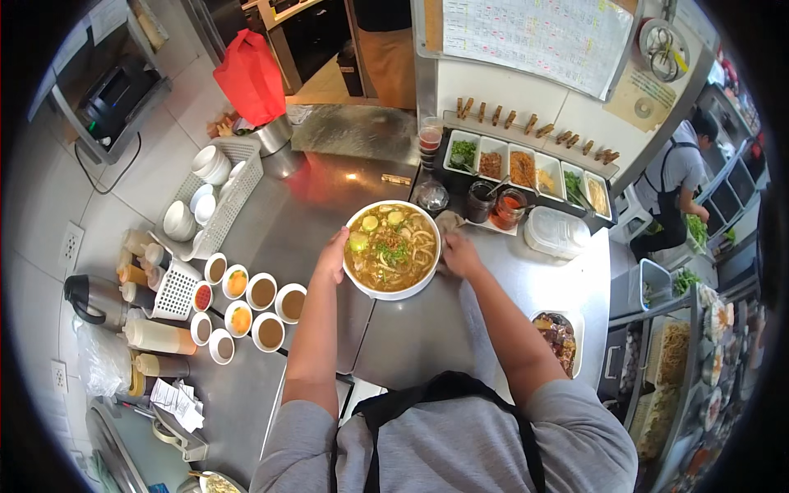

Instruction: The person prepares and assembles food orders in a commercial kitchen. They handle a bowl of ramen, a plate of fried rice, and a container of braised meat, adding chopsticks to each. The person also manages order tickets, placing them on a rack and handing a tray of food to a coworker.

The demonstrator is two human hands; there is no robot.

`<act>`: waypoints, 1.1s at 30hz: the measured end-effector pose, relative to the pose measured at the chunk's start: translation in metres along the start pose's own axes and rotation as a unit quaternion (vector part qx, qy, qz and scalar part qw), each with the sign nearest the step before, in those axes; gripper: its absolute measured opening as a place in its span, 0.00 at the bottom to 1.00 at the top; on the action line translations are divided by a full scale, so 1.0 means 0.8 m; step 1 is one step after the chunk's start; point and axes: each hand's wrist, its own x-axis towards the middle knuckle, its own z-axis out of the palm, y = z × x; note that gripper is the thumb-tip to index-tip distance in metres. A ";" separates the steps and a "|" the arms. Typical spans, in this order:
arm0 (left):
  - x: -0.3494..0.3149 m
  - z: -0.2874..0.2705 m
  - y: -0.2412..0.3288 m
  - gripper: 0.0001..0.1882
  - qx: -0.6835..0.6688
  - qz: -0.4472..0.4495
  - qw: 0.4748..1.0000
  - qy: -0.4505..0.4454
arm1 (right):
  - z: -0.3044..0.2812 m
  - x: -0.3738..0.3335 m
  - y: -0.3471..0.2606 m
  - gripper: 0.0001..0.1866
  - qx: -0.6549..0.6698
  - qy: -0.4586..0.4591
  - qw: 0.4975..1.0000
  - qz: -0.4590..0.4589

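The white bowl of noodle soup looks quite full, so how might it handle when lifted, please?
The white bowl is probably heavy, since noodle soup fills it close to the rim. Its loose brown broth would likely slosh over if tilted.

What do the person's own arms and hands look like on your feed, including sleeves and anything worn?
The left hand and right hand show no gloves, and no watch or bracelet is visible at either wrist. The forearms are uncovered below the short, plain grey sleeves. Black apron straps cross the grey shirt.
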 end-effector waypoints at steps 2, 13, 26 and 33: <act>0.003 0.000 0.000 0.24 -0.011 0.021 0.999 0.024 | 0.028 -0.040 -0.004 0.14 0.028 0.048 0.998 -0.034; -0.030 -0.011 -0.013 0.22 -0.019 -0.008 0.998 0.051 | -0.039 0.039 -0.046 0.10 0.188 0.102 0.977 0.019; -0.030 -0.004 -0.015 0.24 -0.048 0.021 0.995 0.084 | -0.004 -0.032 -0.071 0.12 0.361 0.087 0.926 0.066; -0.027 0.002 -0.014 0.23 -0.027 0.013 0.996 0.087 | -0.026 0.021 -0.090 0.08 0.585 0.023 0.807 0.080</act>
